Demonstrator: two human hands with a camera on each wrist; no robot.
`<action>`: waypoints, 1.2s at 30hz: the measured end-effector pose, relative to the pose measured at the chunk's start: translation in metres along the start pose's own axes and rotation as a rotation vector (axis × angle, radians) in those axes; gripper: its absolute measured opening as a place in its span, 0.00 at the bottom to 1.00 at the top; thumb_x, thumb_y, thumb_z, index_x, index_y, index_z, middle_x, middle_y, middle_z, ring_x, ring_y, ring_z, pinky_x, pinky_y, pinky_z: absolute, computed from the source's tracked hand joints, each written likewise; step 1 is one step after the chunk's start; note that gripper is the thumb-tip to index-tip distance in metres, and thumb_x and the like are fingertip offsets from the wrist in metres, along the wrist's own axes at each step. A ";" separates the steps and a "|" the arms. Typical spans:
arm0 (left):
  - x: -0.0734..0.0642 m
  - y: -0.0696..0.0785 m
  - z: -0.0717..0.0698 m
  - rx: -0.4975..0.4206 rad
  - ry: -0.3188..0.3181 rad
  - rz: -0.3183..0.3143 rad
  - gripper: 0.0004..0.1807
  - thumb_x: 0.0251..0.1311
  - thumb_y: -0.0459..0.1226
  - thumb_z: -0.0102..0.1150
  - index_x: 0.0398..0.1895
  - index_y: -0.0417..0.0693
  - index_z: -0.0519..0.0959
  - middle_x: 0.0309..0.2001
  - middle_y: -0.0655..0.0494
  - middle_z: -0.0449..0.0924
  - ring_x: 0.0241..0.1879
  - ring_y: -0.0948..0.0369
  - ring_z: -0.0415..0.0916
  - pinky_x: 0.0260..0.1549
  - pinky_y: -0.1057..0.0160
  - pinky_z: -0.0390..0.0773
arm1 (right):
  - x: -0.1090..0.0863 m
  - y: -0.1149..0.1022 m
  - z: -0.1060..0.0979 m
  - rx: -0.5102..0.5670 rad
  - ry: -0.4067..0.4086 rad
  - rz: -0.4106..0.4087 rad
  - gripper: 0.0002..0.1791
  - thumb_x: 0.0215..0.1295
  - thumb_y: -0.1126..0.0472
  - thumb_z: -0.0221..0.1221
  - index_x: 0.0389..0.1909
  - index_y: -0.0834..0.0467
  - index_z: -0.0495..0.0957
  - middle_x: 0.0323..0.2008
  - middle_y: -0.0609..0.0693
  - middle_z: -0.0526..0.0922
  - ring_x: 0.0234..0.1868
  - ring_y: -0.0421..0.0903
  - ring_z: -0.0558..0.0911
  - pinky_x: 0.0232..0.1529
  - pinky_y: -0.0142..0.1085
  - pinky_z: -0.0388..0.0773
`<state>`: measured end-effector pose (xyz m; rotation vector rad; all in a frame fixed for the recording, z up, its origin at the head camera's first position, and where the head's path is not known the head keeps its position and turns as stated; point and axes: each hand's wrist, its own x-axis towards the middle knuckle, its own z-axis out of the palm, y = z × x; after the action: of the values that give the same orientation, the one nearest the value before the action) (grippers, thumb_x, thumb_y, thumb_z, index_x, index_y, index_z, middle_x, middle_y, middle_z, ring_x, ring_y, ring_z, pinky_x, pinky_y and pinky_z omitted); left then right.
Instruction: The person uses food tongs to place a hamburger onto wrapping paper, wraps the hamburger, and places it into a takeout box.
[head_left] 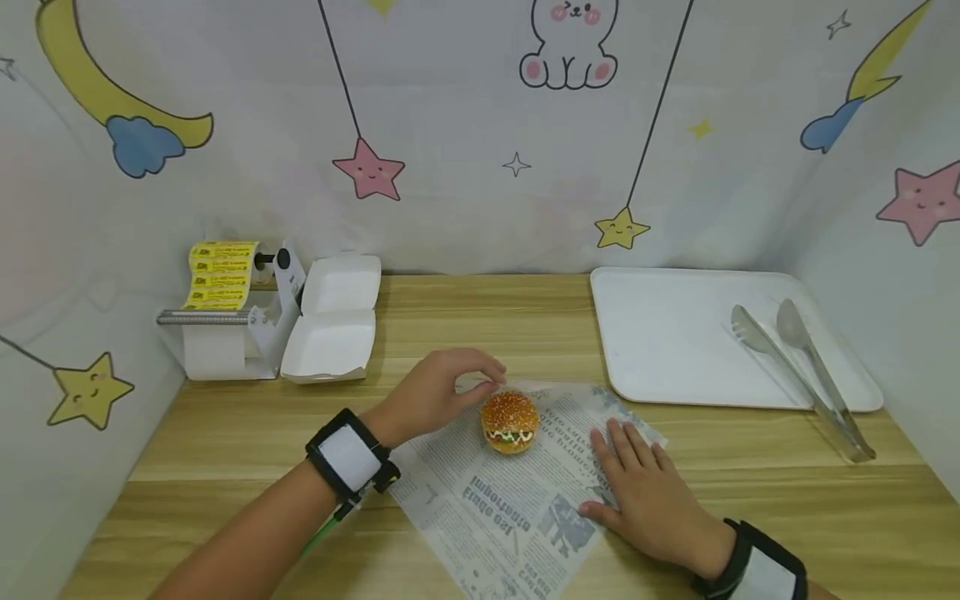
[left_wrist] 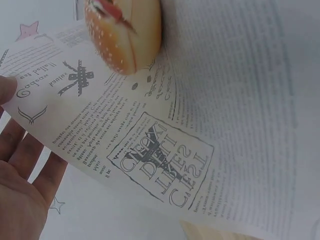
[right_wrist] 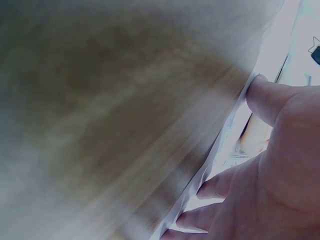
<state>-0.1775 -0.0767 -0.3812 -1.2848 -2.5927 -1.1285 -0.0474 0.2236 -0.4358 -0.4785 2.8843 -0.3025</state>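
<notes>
While the burger [head_left: 510, 422] sits on the newsprint-patterned wrapping paper [head_left: 510, 508], both hands work at the sheet's edges. The burger rests near the far corner of the paper, bun top up, with its filling visible along the side. The paper lies diagonally on the wooden table [head_left: 225, 442], in front of the person.

The left hand [head_left: 438, 392] is at the far-left edge of the sheet, just beside the burger. Its fingers are curled, and the fingertips meet at the paper's corner, apparently pinching it. In the left wrist view, the sheet [left_wrist: 165, 140] appears raised off the table, with the burger [left_wrist: 125, 32] near the top and the palm [left_wrist: 20, 195] at the lower left.

The right hand [head_left: 648, 492] lies flat on the right side of the sheet. Its fingers are straight and slightly spread, pressing the paper down; it grips nothing. The right wrist view shows the hand [right_wrist: 270, 175] against the paper edge, with the rest of the frame blurred.

A white tray [head_left: 675, 342] stands at the far right of the table, well apart from the burger, and carries metal tongs [head_left: 806, 375]. At the far left, an open white clamshell box [head_left: 333, 321] sits beside a dispenser holding a roll of yellow labels [head_left: 221, 275].
</notes>
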 end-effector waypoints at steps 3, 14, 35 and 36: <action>-0.013 0.008 0.005 0.064 -0.021 0.091 0.08 0.65 0.31 0.71 0.45 0.50 0.88 0.53 0.55 0.89 0.57 0.57 0.85 0.60 0.57 0.82 | -0.001 0.001 -0.001 -0.009 0.013 0.001 0.52 0.70 0.34 0.62 0.80 0.67 0.60 0.80 0.73 0.56 0.80 0.73 0.57 0.68 0.76 0.61; -0.049 0.016 0.030 0.299 -0.117 0.201 0.08 0.57 0.37 0.79 0.39 0.54 0.89 0.62 0.54 0.85 0.65 0.57 0.81 0.65 0.58 0.79 | -0.002 0.002 0.000 -0.037 0.043 -0.013 0.51 0.70 0.34 0.62 0.79 0.67 0.61 0.79 0.73 0.58 0.79 0.73 0.59 0.67 0.76 0.63; -0.030 0.015 0.044 0.282 -0.133 0.017 0.18 0.62 0.34 0.75 0.56 0.51 0.87 0.57 0.57 0.83 0.59 0.61 0.79 0.61 0.63 0.80 | 0.000 0.000 0.001 0.055 -0.013 0.012 0.52 0.71 0.36 0.63 0.80 0.68 0.58 0.81 0.73 0.52 0.81 0.74 0.53 0.69 0.78 0.56; -0.030 0.015 0.044 0.281 -0.136 0.016 0.18 0.62 0.34 0.74 0.56 0.50 0.87 0.58 0.57 0.82 0.60 0.61 0.79 0.62 0.62 0.79 | 0.000 0.000 0.001 0.064 -0.016 0.013 0.52 0.71 0.36 0.63 0.80 0.68 0.58 0.81 0.73 0.52 0.81 0.74 0.53 0.69 0.78 0.56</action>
<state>-0.1353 -0.0640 -0.4142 -1.3543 -2.7057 -0.6637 -0.0472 0.2238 -0.4364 -0.4492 2.8514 -0.3859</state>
